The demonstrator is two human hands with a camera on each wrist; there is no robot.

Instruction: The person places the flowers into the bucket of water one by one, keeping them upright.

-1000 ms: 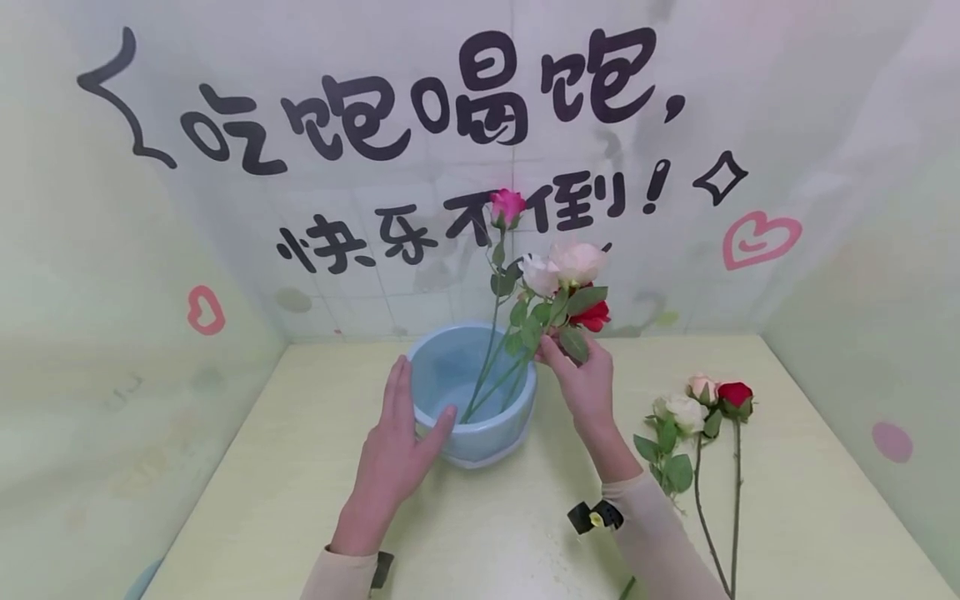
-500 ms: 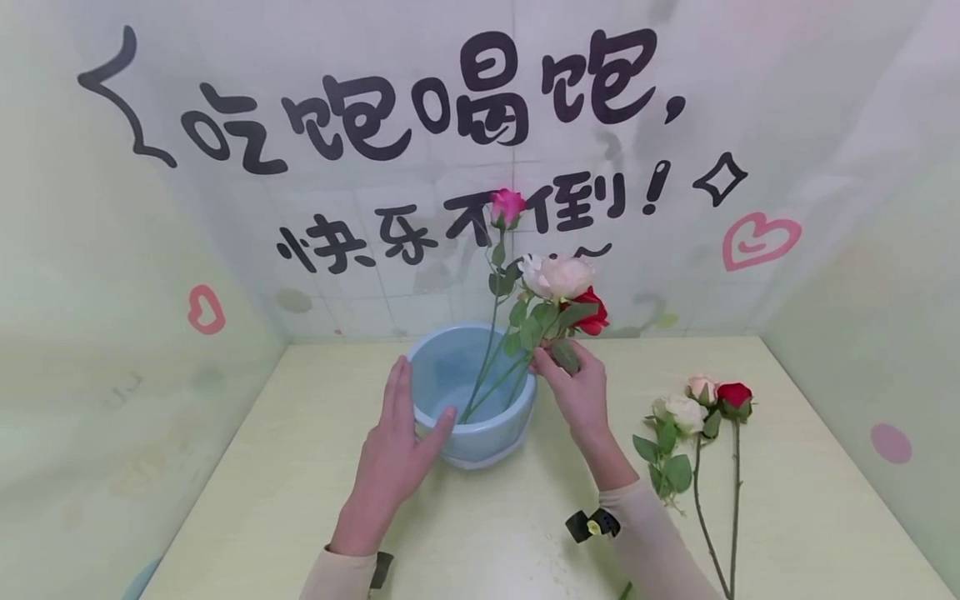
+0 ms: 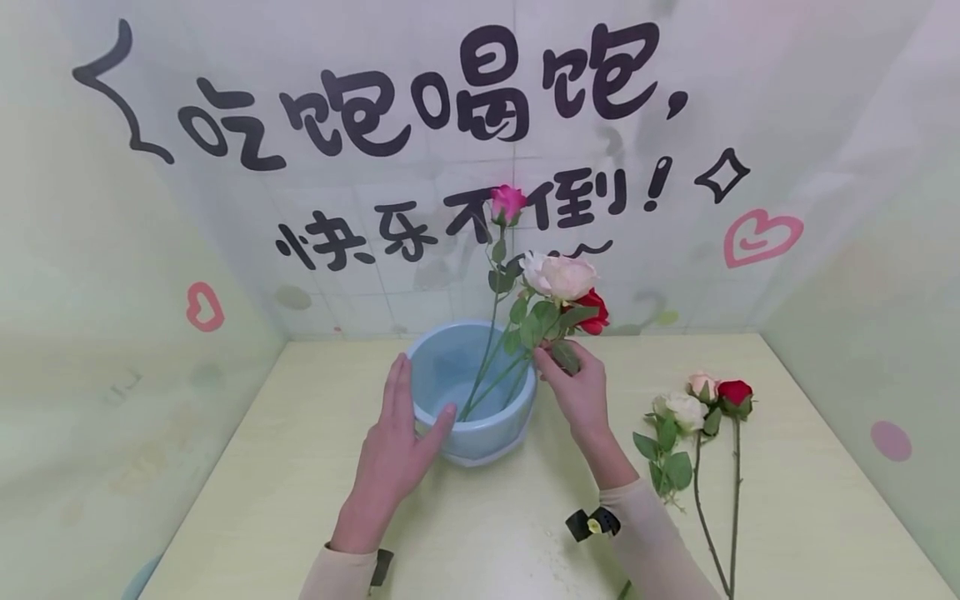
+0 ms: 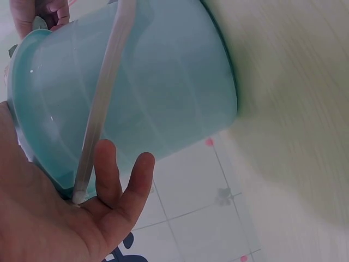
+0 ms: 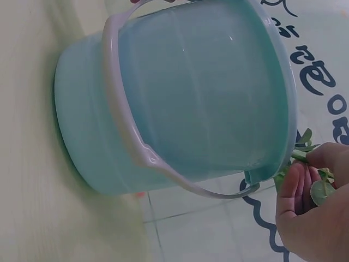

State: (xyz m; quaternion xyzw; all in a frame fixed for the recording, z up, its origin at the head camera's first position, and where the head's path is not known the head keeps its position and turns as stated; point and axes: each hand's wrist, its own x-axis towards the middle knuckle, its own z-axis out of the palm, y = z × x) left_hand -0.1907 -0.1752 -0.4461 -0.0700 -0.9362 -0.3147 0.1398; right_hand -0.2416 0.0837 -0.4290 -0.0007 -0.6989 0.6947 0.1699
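Note:
A light blue bucket (image 3: 480, 437) stands on the table, its pale handle (image 5: 117, 90) hanging down the near side. My left hand (image 3: 393, 446) rests on the bucket's left rim, thumb over the near edge, fingers fairly straight. At the right rim my right hand (image 3: 581, 387) pinches a green stem (image 5: 299, 155) among leaves. Inside the bucket stands a magenta rose (image 3: 508, 204), upright. A pale pink rose (image 3: 566, 277), a white bloom (image 3: 534, 271) and a red rose (image 3: 592, 312) lean to the right above my right hand. Which stem I pinch I cannot tell.
On the table (image 3: 300, 467) to the right lie a white rose (image 3: 684, 412), a light pink rose (image 3: 703, 386) and a red rose (image 3: 735, 395) with long stems. A patterned backdrop (image 3: 420, 50) with dark lettering stands behind the table.
My right hand has moved slightly left and down along the rim, and the pale pink and red blooms have shifted a little left. The left hand holds its place.

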